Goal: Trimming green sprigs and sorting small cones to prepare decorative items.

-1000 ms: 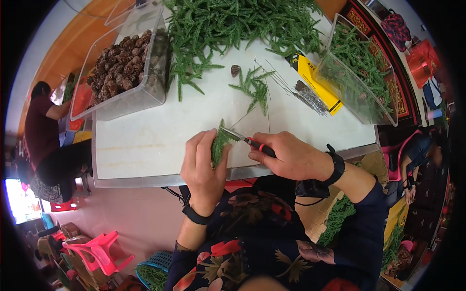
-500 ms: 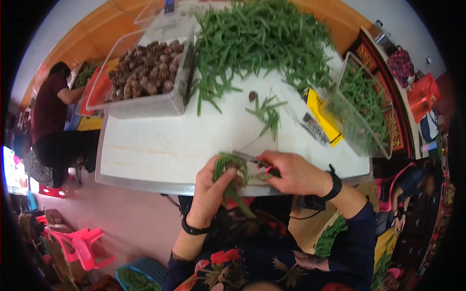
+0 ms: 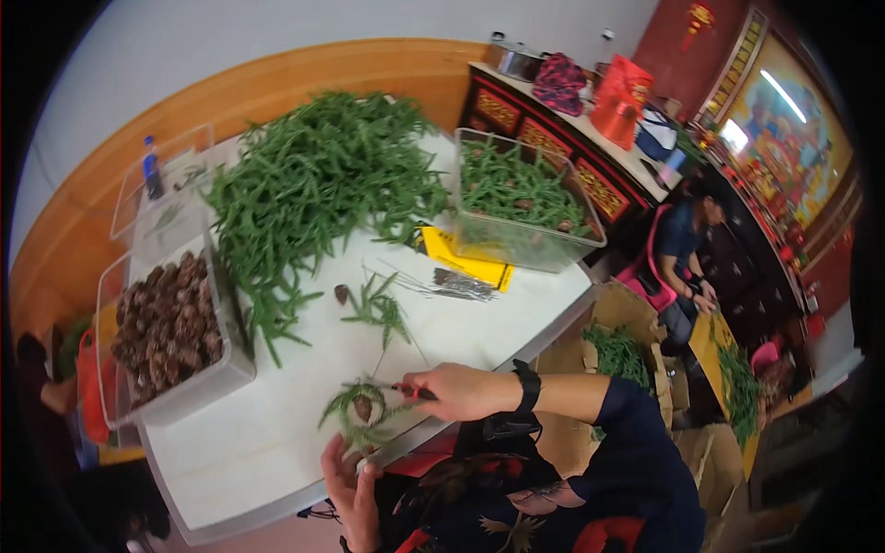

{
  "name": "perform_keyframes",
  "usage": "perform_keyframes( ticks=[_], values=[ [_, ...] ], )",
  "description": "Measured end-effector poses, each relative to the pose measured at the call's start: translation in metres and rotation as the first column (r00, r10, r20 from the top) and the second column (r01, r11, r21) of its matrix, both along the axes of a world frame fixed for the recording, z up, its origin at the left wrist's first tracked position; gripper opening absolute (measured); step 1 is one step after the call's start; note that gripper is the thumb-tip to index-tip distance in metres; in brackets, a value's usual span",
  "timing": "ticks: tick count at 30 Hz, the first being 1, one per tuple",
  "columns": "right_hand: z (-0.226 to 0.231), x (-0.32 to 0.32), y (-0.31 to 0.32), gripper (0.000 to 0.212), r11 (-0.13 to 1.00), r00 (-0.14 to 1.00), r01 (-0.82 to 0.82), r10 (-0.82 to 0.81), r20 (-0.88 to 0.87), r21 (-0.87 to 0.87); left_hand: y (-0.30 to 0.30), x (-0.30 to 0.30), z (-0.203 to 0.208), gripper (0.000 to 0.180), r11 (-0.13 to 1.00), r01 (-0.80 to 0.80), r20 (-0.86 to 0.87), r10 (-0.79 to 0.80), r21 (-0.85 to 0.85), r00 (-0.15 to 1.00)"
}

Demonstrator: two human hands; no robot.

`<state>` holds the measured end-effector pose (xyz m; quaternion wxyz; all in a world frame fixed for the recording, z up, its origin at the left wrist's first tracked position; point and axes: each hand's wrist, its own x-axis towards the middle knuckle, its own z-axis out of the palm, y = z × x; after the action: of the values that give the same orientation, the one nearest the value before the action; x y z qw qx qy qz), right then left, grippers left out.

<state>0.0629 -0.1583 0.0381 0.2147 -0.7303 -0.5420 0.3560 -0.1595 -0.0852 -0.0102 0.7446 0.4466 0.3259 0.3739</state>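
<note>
From my end, I see the right hand (image 3: 461,392) with its fingers curled round the red handle of a tool (image 3: 415,391), gripping well back, I judge so that the slim metal tip can point left without knuckles in the way. That tip lies just beside the sprig (image 3: 332,410) that curls around a cone (image 3: 362,408), over the table's (image 3: 277,452) near edge, where both hands reach easily.

The left hand (image 3: 350,498) is just below the sprig, fingers and thumb parted; I cannot tell whether they pinch its lower end or have let go.

A loose sprig (image 3: 380,307) and a loose cone (image 3: 342,294) lie a little beyond, probably for quick reach. Wires (image 3: 464,284) are bunched against a yellow packet (image 3: 475,265), on the tool's side. The cone bin (image 3: 205,394) stands left, the pile (image 3: 318,175) of greenery behind, and the sprig bin (image 3: 521,244) right, seemingly set around the work to keep the parts apart.
</note>
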Motion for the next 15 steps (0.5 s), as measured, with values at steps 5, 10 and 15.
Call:
perform_keyframes(
  ticks=[5, 10, 15],
  values=[
    [0.045, 0.043, -0.034, 0.03, 0.863, 0.877, 0.48, -0.474, -0.076, 0.158, 0.018, -0.015, -0.017, 0.027, 0.939, 0.267, -0.317, -0.192, 0.215, 0.929],
    [0.094, 0.14, -0.076, 0.023, 0.517, 0.564, 0.825, -0.781, -0.267, 0.23, 0.034, 0.004, -0.02, 0.017, 0.587, 0.375, -0.489, 0.04, 0.717, 0.871],
    [0.049, 0.157, -0.116, 0.02, 0.543, 0.542, 0.839, -0.828, -0.145, 0.038, 0.034, 0.005, -0.024, 0.01, 0.659, 0.244, -0.429, 0.132, 0.711, 0.894]
  ],
)
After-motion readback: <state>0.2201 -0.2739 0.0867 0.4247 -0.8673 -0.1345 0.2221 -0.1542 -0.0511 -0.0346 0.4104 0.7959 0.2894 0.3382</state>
